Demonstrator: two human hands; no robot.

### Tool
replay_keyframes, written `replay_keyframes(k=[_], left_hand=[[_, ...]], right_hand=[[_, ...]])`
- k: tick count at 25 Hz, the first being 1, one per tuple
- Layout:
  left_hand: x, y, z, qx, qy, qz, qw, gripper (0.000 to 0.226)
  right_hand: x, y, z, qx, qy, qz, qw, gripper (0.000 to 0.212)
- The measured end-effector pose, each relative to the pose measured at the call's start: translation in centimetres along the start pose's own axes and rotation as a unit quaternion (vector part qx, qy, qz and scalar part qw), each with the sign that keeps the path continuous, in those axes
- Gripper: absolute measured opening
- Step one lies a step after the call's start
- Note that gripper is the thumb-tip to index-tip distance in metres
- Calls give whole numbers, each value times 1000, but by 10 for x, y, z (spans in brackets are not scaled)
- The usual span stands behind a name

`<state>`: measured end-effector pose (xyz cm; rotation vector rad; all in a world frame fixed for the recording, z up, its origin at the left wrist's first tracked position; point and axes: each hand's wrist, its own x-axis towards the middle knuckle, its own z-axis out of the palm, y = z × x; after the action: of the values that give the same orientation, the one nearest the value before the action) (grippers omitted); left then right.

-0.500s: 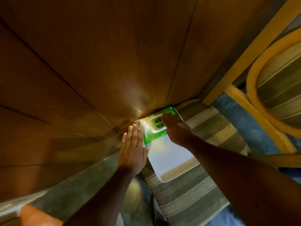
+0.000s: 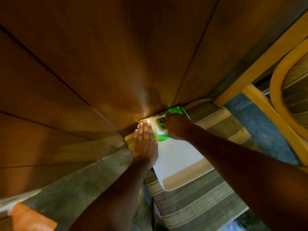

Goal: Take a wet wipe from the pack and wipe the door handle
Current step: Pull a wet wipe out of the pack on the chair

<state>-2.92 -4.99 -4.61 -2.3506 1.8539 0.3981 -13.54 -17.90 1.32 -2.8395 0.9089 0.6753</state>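
- Moved since half a second ago: left hand point(image 2: 145, 144) slid forward, fingertips now on the near-left end of the wet wipe pack point(image 2: 160, 129) instead of just short of it; right hand point(image 2: 177, 128) curled tighter over the pack's label flap.
- Wet wipe pack: green with a white lid area, lying flat at the far end of a white tray point(image 2: 179, 161), pushed up against the base of the brown wooden panelling point(image 2: 125, 55).
- Left hand: flat, fingers straight and close together, palm down, pressing the pack's left edge; not gripping anything.
- Right hand: fingers bent and pinched narrow on top of the pack near the flap; whether a wipe or the flap is between the fingertips cannot be told, hidden by the knuckles.
- White tray: resting on a striped cushion point(image 2: 200, 207), near corner rounded, a cream band along its near edge.
- Striped cushion: grey-green with pale stripes, running from under the tray toward the bottom of the view.
- Right of that: a yellow wooden chair frame point(image 2: 273, 117) with a curved rail, over a blue-grey floor point(image 2: 260, 130).
- Left of the tray: a grey stone-like ledge point(image 2: 80, 185) below the panelling.
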Motion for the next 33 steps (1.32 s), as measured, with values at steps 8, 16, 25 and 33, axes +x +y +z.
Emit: replay_keyframes(k=[8,16,25,33], left_hand=[[1,1,13,-14,10,-16,1000,81],[-1,1,13,-28,23,-16,999,82],[1,0,12,0,6,-16,1000,77],[2,-1,18,14,7,-19,1000,76]], right_hand=[[25,4,-27,5,-30,-30,999,18],[7,10,-1,367,215,341,838,53],[2,-13,34,246,162,230,928,30],[16,-35,23,291,147,386,863,32]])
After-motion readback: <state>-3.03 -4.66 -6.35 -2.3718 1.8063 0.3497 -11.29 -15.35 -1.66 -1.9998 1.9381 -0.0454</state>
